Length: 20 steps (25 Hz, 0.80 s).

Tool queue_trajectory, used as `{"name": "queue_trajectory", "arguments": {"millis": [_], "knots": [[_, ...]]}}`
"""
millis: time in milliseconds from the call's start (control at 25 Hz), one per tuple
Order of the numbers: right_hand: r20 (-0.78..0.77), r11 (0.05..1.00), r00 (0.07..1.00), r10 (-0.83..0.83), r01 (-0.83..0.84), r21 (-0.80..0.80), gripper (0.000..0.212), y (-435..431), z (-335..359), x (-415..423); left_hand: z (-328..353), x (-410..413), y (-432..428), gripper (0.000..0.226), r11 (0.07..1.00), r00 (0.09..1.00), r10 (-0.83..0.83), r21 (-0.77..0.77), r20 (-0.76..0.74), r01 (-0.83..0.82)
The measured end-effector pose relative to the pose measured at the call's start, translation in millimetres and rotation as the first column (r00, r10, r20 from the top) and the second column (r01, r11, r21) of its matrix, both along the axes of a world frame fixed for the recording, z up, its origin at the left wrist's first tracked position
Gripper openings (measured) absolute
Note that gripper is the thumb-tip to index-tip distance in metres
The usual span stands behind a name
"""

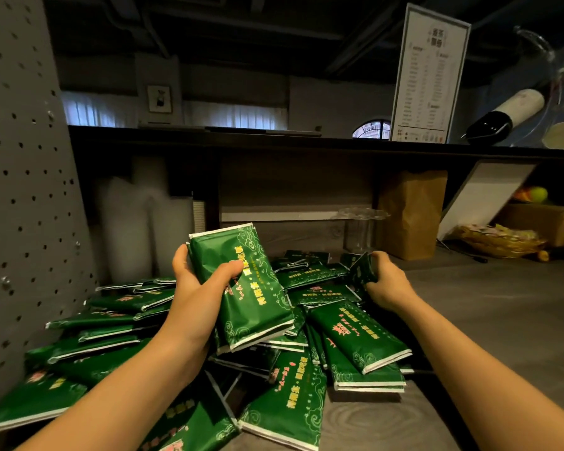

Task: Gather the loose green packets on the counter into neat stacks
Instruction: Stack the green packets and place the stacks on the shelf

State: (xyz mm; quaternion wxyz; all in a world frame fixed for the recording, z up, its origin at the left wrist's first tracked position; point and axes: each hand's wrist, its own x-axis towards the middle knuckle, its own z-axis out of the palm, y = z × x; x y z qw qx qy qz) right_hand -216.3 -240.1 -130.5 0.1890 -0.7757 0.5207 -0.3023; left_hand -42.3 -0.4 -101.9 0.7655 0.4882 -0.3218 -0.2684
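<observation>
Several green packets with yellow and pink lettering lie in a loose heap (310,323) on the grey wood-grain counter (489,323). My left hand (197,289) grips a small held stack of packets (251,294), lifted above the heap and tilted, thumb across its front. My right hand (386,281) is closed on the edge of one single packet (360,271) at the far right of the heap. More packets lie overlapped in a row at the left (111,320) against the pegboard.
A grey pegboard panel (23,190) stands at the left. Behind the heap are white cup stacks (144,219), a clear glass stand (360,222), a brown paper bag (411,213) and a yellow basket (498,239). A dark shelf (274,141) overhead carries a menu card (428,76).
</observation>
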Motion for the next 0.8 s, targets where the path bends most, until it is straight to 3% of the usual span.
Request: {"name": "queue_trajectory", "arguments": {"millis": [160, 240, 360, 480, 600, 680, 800], "knots": [[0.214, 0.992, 0.976, -0.050, 0.073, -0.101, 0.051, 2, 11, -14, -4, 0, 7, 0.051, 1.000, 1.000, -0.011, -0.017, 0.007, 0.011], [0.371, 0.991, 0.928, 0.017, 0.032, -0.126, 0.048, 12, 18, -15, -5, -2, 9, 0.053, 1.000, 1.000, -0.014, -0.023, 0.005, 0.015], [0.632, 0.969, 0.743, 0.219, -0.240, -0.054, 0.049, 50, 37, -3, -5, -4, 11, 0.046, 0.999, 0.999, -0.005, -0.035, -0.032, 0.004], [0.779, 0.853, 0.527, 0.342, -0.521, -0.022, 0.054, 100, 50, 15, -4, -2, 12, 0.037, 0.999, 0.996, -0.011, -0.033, -0.085, 0.008], [0.780, 0.738, 0.428, 0.457, -0.672, -0.063, 0.057, 136, 52, 27, -2, -1, 12, 0.037, 1.000, 0.993, -0.011, -0.029, -0.115, 0.008], [0.709, 0.710, 0.459, 0.535, -0.699, -0.083, 0.056, 152, 49, 34, -3, -1, 11, 0.030, 0.999, 0.995, 0.019, -0.039, -0.101, -0.023], [0.542, 0.750, 0.577, 0.611, -0.641, -0.164, 0.051, 168, 39, 47, -3, -6, 10, 0.025, 0.995, 0.996, 0.079, -0.062, -0.045, -0.081]]}}
